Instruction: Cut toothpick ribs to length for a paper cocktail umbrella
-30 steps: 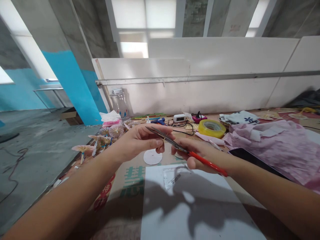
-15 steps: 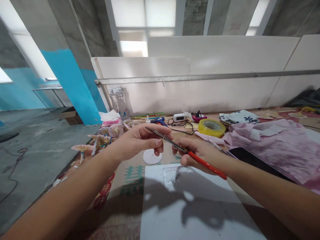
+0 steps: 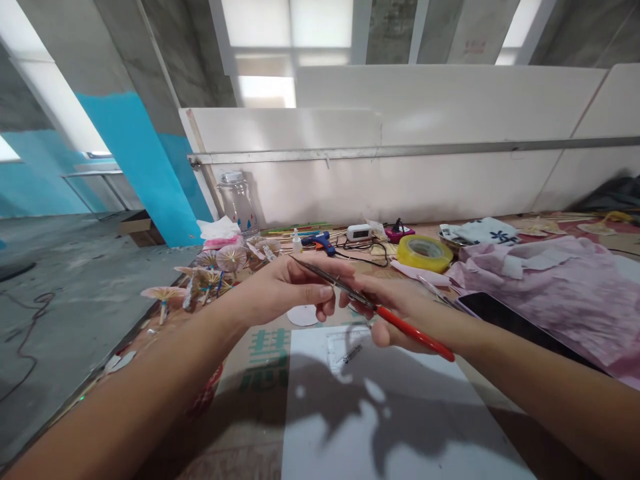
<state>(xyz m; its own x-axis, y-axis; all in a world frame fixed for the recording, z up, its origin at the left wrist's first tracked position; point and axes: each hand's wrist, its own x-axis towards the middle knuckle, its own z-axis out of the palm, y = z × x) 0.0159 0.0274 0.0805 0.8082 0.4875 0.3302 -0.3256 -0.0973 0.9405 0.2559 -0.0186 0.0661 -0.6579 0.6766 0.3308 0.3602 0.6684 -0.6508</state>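
Note:
My right hand (image 3: 400, 300) holds a pair of scissors (image 3: 413, 331) with red handles, the dark blades slanting up and left across my left hand's fingers. The blades look close together. My left hand (image 3: 295, 287) is closed, thumb against the fingers, just under the blades; what it pinches is too small and hidden to make out. Beneath the hands lies a white paper disc (image 3: 302, 316), partly covered by the left fingers. Closer to me is a large white sheet (image 3: 325, 440) with a clear ruler (image 3: 345, 353) on it, shadowed by both hands.
Small paper umbrellas (image 3: 233, 259) stand at the left. Behind the hands are a glue gun (image 3: 319, 240), a small bottle (image 3: 297, 241) and a yellow tape roll (image 3: 425, 268). At right lie a phone (image 3: 520, 327) and pink cloth (image 3: 565, 287). A glass jar (image 3: 237, 200) stands behind.
My hands have drawn closer together, the left shifting slightly right. The scissors stay in my right hand, its thumb a little lower. The glue gun and small bottle show more fully.

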